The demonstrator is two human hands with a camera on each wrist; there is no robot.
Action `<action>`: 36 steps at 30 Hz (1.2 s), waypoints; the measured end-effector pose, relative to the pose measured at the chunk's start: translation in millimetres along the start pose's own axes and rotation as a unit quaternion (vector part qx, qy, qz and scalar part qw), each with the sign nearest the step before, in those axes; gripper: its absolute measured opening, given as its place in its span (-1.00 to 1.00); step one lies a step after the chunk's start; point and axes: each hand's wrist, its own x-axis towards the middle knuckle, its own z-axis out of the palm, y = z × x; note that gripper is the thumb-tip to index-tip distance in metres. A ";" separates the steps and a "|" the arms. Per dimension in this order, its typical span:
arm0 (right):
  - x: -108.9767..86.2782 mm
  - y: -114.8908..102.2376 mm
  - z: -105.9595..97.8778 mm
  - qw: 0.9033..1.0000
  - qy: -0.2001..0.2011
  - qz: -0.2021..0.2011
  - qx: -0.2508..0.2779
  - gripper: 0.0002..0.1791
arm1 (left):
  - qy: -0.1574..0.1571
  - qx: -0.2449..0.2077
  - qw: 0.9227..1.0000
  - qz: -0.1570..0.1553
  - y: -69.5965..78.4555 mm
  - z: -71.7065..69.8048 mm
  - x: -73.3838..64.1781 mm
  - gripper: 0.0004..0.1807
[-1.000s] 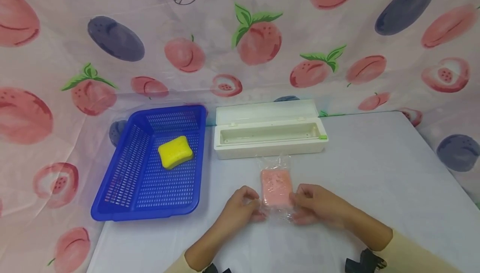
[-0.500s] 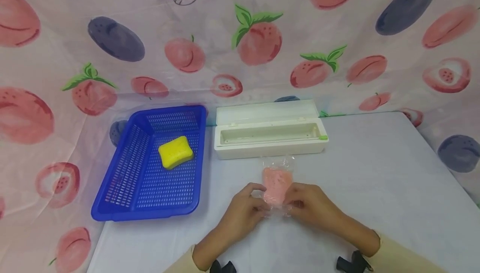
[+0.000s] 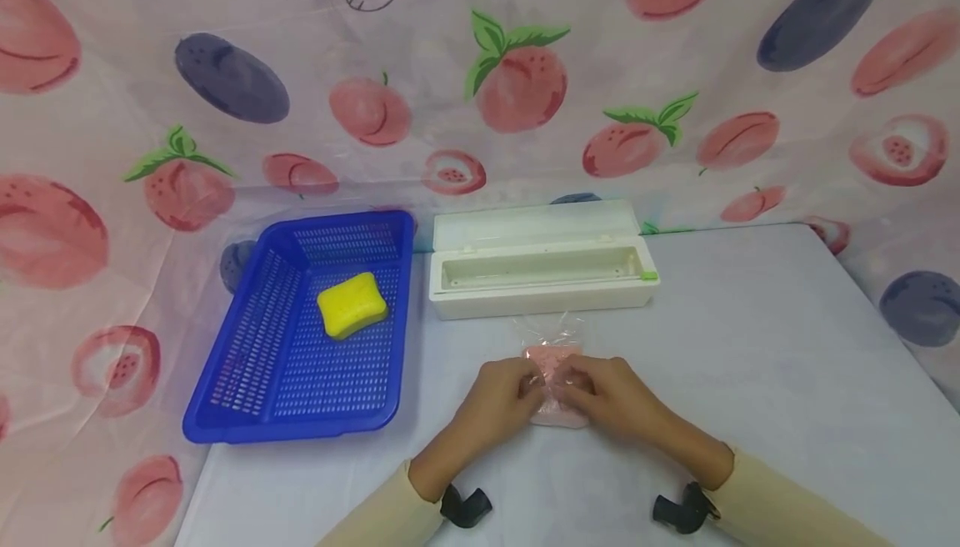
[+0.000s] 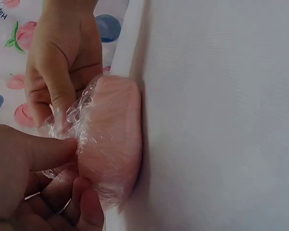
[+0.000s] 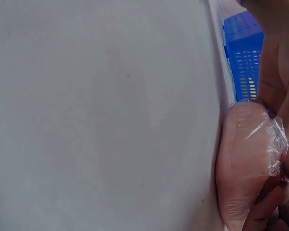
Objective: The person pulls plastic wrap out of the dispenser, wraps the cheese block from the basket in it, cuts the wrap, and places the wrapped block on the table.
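Where the two hands come together, the left hand [image 3: 495,397] curls inward, thumb and fingers nearly closed, pinching clear plastic film [image 4: 82,108]; opposite it, the right hand [image 3: 618,397] is curled much the same and pinches film too. How tightly either one grips is hard to tell. Directly between and under the fingertips lies the pink sponge [image 3: 558,419], flat on the counter [image 3: 757,338] with film drawn over its near end, its far part showing beyond the knuckles. Its longer side seems to run away from the person, crosswise to the line joining the hands, so the folding hinges on its two long flanks: the left hand has one, the right hand the other, and neither is clearly nearer. Loose film sticks out past the sponge's far end, ahead of both hands.

Farther ahead, near that loose film, stands a long white box [image 3: 555,305], probably a film dispenser, its lid [image 3: 532,228] raised and a green piece [image 3: 649,276] at its right end. To the left of the left hand, well apart, sits a blue basket [image 3: 300,429] holding a yellow sponge [image 3: 351,305]. Behind everything hangs a fruit-print cloth [image 3: 420,38].
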 end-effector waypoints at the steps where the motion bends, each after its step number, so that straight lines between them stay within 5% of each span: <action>1: 0.2 -0.1 0.2 1.000 0.004 0.005 0.009 -0.84 | 0.001 -0.008 1.000 -0.012 -0.4 0.9 1.4 -0.89; 3: 0.0 -0.4 0.0 1.000 0.020 -0.001 0.021 -0.77 | 0.007 -0.017 0.999 -0.027 -0.7 1.9 3.8 -0.85; 6: -1.4 -1.2 -1.8 0.997 0.042 -0.059 0.009 -0.72 | 0.014 -0.032 0.998 -0.043 -0.4 1.9 6.3 -0.79; 10: -4.8 -2.9 -3.9 0.985 0.039 -0.146 -0.080 -0.79 | 0.012 -0.092 0.992 -0.084 1.8 -1.6 7.8 -0.85; 14: -8.8 -4.1 -5.6 0.969 0.019 -0.172 -0.179 -0.79 | -0.009 -0.157 0.981 -0.111 5.0 -9.1 3.3 -0.89; 16: -11.0 -3.4 -7.2 0.958 0.013 -0.190 -0.215 -0.73 | -0.026 -0.114 0.991 -0.071 6.4 -13.0 -2.2 -0.82; 19: -16.1 -0.5 -11.5 0.943 0.005 -0.211 -0.259 -0.61 | -0.044 0.043 0.997 0.036 7.1 -15.8 -11.7 -0.78; 23: -22.4 4.2 -17.9 0.928 -0.002 -0.210 -0.307 -0.49 | -0.047 0.219 0.965 0.136 4.5 -14.6 -19.7 -0.75; 26: -26.0 6.3 -19.8 0.921 -0.016 -0.195 -0.336 -0.46 | -0.039 0.274 0.947 0.164 2.2 -12.5 -23.1 -0.72; 30: -29.2 7.5 -19.5 0.911 -0.027 -0.192 -0.363 -0.41 | -0.034 0.296 0.936 0.188 1.0 -12.5 -26.5 -0.60; 36: -29.7 9.2 -18.5 0.898 -0.024 -0.214 -0.383 -0.36 | -0.099 0.335 0.921 0.173 0.9 -14.1 -31.1 -0.44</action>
